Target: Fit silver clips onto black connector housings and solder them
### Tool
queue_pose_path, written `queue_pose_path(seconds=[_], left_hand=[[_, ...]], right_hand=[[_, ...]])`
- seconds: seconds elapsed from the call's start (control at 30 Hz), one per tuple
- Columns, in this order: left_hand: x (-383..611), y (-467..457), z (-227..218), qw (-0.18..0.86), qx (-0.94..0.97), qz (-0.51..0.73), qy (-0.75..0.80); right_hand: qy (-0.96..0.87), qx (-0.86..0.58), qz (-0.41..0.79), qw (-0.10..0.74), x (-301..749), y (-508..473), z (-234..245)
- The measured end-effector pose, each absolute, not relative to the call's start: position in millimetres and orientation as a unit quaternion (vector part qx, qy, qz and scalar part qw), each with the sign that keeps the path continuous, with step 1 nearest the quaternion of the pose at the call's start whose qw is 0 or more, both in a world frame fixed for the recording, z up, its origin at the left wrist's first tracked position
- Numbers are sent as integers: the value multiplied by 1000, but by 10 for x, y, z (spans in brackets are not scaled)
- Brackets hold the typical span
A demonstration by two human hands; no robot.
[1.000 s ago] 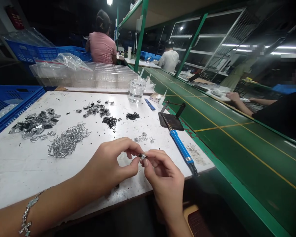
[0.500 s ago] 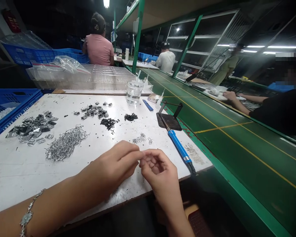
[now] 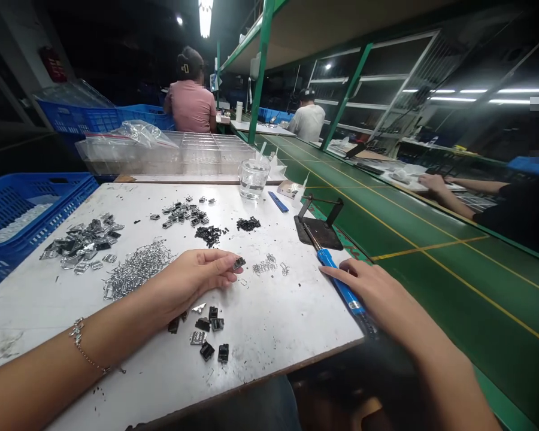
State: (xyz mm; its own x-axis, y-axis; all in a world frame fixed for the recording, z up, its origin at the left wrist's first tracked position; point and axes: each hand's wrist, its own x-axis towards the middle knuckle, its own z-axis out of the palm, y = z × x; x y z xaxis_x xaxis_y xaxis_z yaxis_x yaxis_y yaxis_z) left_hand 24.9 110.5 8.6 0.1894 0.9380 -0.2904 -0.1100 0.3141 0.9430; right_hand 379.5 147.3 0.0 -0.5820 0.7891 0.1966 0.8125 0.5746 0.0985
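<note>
My left hand [image 3: 206, 269] pinches a small black-and-metal part [image 3: 239, 263] between thumb and fingertips, above the white table [image 3: 287, 326]. Over the blue handle of a soldering iron [image 3: 327, 258] is my right hand [image 3: 363, 284], its fingers stretched across the handle; whether they press on it I cannot tell. The iron's tip end lies in a black metal stand [image 3: 321, 232]. Several black and silver parts [image 3: 206, 350] lie in front of my left hand. Beyond it are a heap of bent metal pins [image 3: 137, 269] and fine wire pieces [image 3: 265, 264].
Silver parts [image 3: 83, 242] and tiny black pieces [image 3: 209, 235] form heaps. A glass mug of clear liquid [image 3: 254, 178], a blue strip [image 3: 278, 202] and a clear divided tray [image 3: 202, 152] stand farther back. Blue crates [image 3: 78, 185] flank the left; a green conveyor [image 3: 413, 263] runs at right. Other people sit nearby.
My hands have come apart. The right hand has moved right to the soldering iron, while the left keeps a small part in its fingertips. Loose parts near the front edge have come into view.
</note>
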Motion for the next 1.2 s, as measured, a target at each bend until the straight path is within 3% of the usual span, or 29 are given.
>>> queue_pose_path(seconds=[0.07,0.27,0.3,0.37,0.43,0.67,1.2], left_hand=[[244,1121,69,666,382,419,484],[192,1190,76,662,384,412,495],[177,1205,67,659,384,413,499],[152,1230,44,654,379,414,507],[136,1244,24,656,373,413,511],[133,1249,6,684,326,421,498],[125,1255,-43,688,352,413,482]], right_hand=[[-890,-435,-75,116,3770,1475,-51],[-724,-408,-15,556,3446,1201,-241],[-678,-372,61,631,3336,1133,-248],[-610,-319,226,690,3090,993,-242],[-569,-320,290,700,2849,861,-232],[-499,-399,329,696,2422,569,-297],[-509,-469,297,658,2341,572,-240]])
